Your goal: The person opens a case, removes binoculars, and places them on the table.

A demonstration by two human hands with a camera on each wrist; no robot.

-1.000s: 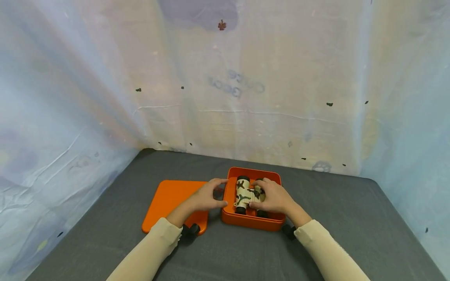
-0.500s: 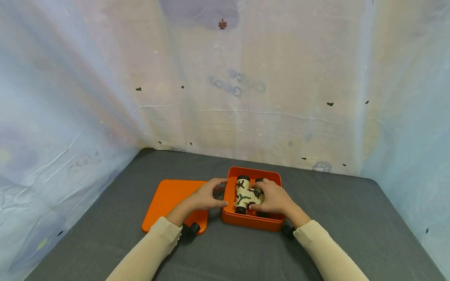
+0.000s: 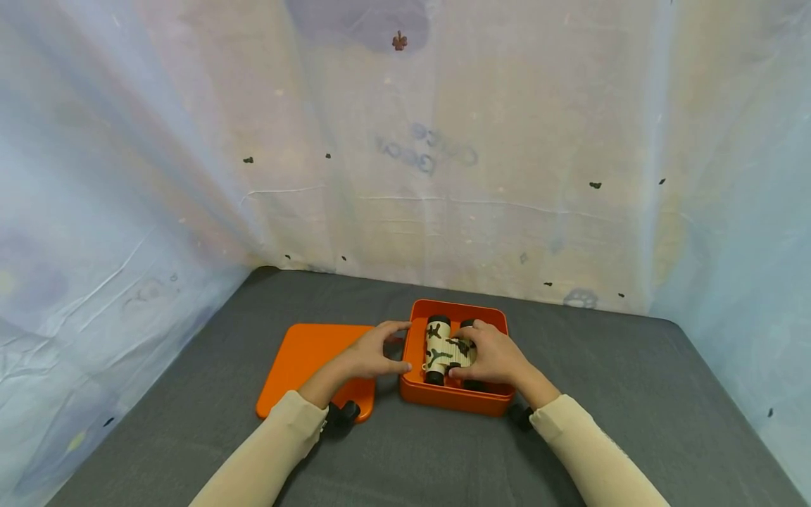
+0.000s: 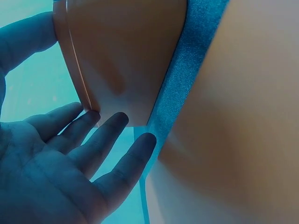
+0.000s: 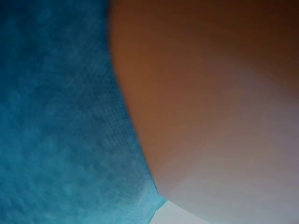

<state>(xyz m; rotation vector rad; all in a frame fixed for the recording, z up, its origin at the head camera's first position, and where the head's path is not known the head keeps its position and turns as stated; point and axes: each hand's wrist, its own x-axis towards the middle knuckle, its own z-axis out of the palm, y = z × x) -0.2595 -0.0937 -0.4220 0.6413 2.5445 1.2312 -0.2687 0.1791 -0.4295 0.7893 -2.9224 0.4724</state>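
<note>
A pair of camouflage-patterned binoculars [image 3: 437, 348] with black barrel ends sits inside an orange box [image 3: 443, 399] in the head view. My right hand [image 3: 495, 358] grips it from the right, fingers at the far side and thumb at the near side; part of the right barrel is hidden beneath it. My left hand [image 3: 370, 353] is spread at the box's left wall, thumb and fingertips right at the rim. The left wrist view shows that hand's fingers [image 4: 114, 172] fairly straight against the box side [image 4: 117, 60]. No hand shows in the right wrist view, only a blurred orange surface [image 5: 201, 107].
An orange lid [image 3: 310, 359] lies flat left of the box, partly under the left forearm. Both rest on a dark grey cloth-covered table [image 3: 418, 451]. Pale patterned sheeting [image 3: 507, 141] hangs behind the table and along both sides. Dark wrist cameras sit at both cuffs.
The binoculars have shifted very slightly under the right hand. Both hands, the box and the lid keep their places.
</note>
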